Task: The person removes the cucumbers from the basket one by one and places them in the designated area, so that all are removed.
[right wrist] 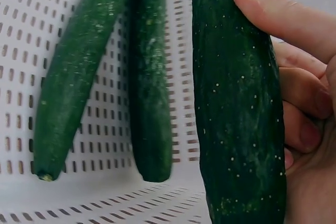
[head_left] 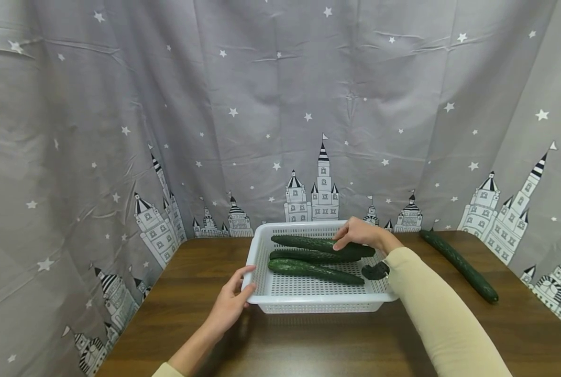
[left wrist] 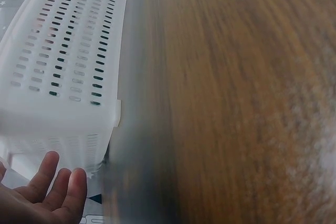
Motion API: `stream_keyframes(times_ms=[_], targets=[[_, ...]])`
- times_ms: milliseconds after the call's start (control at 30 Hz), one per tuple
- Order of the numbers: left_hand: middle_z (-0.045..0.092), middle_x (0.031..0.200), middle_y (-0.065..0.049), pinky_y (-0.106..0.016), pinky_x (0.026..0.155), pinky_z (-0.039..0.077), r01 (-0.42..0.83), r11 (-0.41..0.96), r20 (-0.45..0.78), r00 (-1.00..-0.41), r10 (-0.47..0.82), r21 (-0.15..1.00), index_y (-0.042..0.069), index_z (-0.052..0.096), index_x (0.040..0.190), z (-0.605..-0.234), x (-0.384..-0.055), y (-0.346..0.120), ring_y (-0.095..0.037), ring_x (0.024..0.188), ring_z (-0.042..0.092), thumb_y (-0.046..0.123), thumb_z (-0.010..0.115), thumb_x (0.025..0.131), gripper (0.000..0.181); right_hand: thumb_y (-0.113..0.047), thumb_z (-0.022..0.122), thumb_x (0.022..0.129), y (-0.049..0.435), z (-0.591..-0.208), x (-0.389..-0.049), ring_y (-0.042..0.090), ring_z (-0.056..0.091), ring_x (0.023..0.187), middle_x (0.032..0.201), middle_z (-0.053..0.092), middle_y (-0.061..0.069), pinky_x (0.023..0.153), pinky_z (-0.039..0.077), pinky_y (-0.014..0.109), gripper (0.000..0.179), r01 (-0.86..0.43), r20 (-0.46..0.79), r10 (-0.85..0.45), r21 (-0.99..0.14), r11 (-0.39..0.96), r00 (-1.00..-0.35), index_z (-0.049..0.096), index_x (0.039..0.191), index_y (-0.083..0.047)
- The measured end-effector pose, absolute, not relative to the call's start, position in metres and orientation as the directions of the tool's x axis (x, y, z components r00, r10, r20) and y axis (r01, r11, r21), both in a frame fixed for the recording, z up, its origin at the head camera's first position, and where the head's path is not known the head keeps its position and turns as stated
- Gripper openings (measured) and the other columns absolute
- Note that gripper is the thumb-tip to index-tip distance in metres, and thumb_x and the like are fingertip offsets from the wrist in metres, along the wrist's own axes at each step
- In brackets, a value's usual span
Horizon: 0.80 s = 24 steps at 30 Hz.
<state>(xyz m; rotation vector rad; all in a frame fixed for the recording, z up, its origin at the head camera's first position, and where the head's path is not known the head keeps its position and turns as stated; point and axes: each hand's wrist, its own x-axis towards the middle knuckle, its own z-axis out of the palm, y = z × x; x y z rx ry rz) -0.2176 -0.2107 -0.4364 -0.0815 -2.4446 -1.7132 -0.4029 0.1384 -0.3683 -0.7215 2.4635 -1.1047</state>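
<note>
A white perforated plastic basket (head_left: pixel 320 305) stands on the wooden table. At its left end, my left hand (head_left: pixel 230 299) grips the rim; in the left wrist view the other fingers (left wrist: pixel 76 190) hang beside the end wall. Over the back of the basket, my right hand (head_left: pixel 358 233) holds a dark green cucumber (head_left: pixel 304 242) near its right end. The right wrist view shows the thumb on the near face of this cucumber (right wrist: pixel 236 103). Two more cucumbers lie in the basket, a middle one (head_left: pixel 289 255) and a front one (head_left: pixel 308 271).
Another cucumber (head_left: pixel 459 264) lies slantwise on the table (head_left: pixel 308 345), to the right of the basket. Behind the table hangs a grey curtain (head_left: pixel 261 131) printed with stars and castles. A dark wrist device (head_left: pixel 376 270) sits under the right wrist.
</note>
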Motion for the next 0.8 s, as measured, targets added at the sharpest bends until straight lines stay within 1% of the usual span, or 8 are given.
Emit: stream_keyframes(times_ms=[233, 367, 467, 500, 567, 667, 733, 800], targets=[[0.064, 0.105, -0.019, -0.026, 0.066, 0.048, 0.131, 0.360, 0.157, -0.987, -0.044, 0.924, 0.017, 0.054, 0.141, -0.439, -0.219, -0.212, -0.017, 0.085, 0.057, 0.013, 0.060, 0.099, 0.043, -0.021, 0.080, 0.084, 0.152, -0.354, -0.407, 0.036, 0.057, 0.126, 0.130, 0.066, 0.019, 0.101, 0.050, 0.048, 0.037, -0.355, -0.019, -0.571, -0.767, 0.535, -0.821, 0.075, 0.115, -0.002], [0.064, 0.107, -0.020, -0.027, 0.067, 0.049, 0.118, 0.348, 0.144, -0.988, -0.048, 0.930, 0.020, 0.054, 0.141, -0.440, -0.219, -0.212, -0.018, 0.085, 0.057, 0.013, 0.061, 0.099, 0.043, -0.019, 0.081, 0.082, 0.161, -0.348, -0.409, 0.026, 0.070, 0.096, 0.127, 0.067, 0.022, 0.082, 0.057, 0.039, 0.042, -0.329, -0.005, -0.541, -0.789, 0.519, -0.841, 0.073, 0.118, 0.002], [0.064, 0.107, -0.019, -0.027, 0.068, 0.049, 0.118, 0.347, 0.142, -0.989, -0.046, 0.930, 0.020, 0.054, 0.141, -0.440, -0.219, -0.212, -0.018, 0.085, 0.057, 0.014, 0.061, 0.099, 0.043, -0.017, 0.081, 0.082, 0.169, -0.344, -0.411, 0.019, 0.071, 0.076, 0.122, 0.069, 0.023, 0.071, 0.058, 0.034, 0.044, -0.300, -0.004, -0.520, -0.813, 0.500, -0.854, 0.071, 0.119, 0.004], [0.064, 0.107, -0.019, -0.027, 0.068, 0.048, 0.120, 0.348, 0.144, -0.989, -0.044, 0.930, 0.020, 0.054, 0.141, -0.440, -0.219, -0.212, -0.018, 0.085, 0.057, 0.014, 0.061, 0.099, 0.043, -0.016, 0.081, 0.082, 0.172, -0.342, -0.411, 0.017, 0.071, 0.075, 0.120, 0.070, 0.023, 0.070, 0.058, 0.033, 0.044, -0.300, 0.002, -0.514, -0.813, 0.498, -0.858, 0.070, 0.120, 0.005], [0.064, 0.107, -0.019, -0.027, 0.067, 0.048, 0.123, 0.349, 0.147, -0.988, -0.041, 0.929, 0.019, 0.054, 0.141, -0.439, -0.219, -0.212, -0.018, 0.085, 0.057, 0.014, 0.061, 0.099, 0.043, -0.017, 0.080, 0.084, 0.179, -0.339, -0.411, 0.015, 0.071, 0.076, 0.118, 0.070, 0.023, 0.069, 0.058, 0.031, 0.044, -0.304, 0.010, -0.507, -0.811, 0.501, -0.862, 0.070, 0.121, 0.005], [0.064, 0.108, -0.019, -0.027, 0.067, 0.048, 0.127, 0.350, 0.149, -0.988, -0.037, 0.928, 0.018, 0.053, 0.141, -0.438, -0.218, -0.211, -0.017, 0.085, 0.057, 0.014, 0.061, 0.099, 0.044, -0.019, 0.079, 0.085, 0.189, -0.334, -0.410, 0.019, 0.073, 0.082, 0.120, 0.070, 0.023, 0.071, 0.059, 0.033, 0.045, -0.305, 0.018, -0.484, -0.798, 0.520, -0.875, 0.070, 0.122, 0.004], [0.064, 0.108, -0.019, -0.027, 0.068, 0.048, 0.123, 0.349, 0.145, -0.989, -0.038, 0.929, 0.019, 0.053, 0.141, -0.437, -0.218, -0.211, -0.017, 0.085, 0.057, 0.014, 0.061, 0.099, 0.044, -0.021, 0.079, 0.085, 0.195, -0.331, -0.409, 0.026, 0.072, 0.093, 0.124, 0.068, 0.024, 0.077, 0.059, 0.037, 0.046, -0.301, 0.019, -0.468, -0.789, 0.535, -0.883, 0.069, 0.123, 0.004], [0.064, 0.108, -0.019, -0.027, 0.068, 0.048, 0.122, 0.349, 0.144, -0.989, -0.038, 0.929, 0.019, 0.053, 0.142, -0.437, -0.218, -0.211, -0.017, 0.086, 0.057, 0.014, 0.061, 0.099, 0.044, -0.023, 0.079, 0.086, 0.202, -0.328, -0.407, 0.034, 0.066, 0.112, 0.129, 0.065, 0.024, 0.090, 0.056, 0.043, 0.047, -0.301, 0.023, -0.451, -0.775, 0.555, -0.892, 0.069, 0.124, 0.003]])
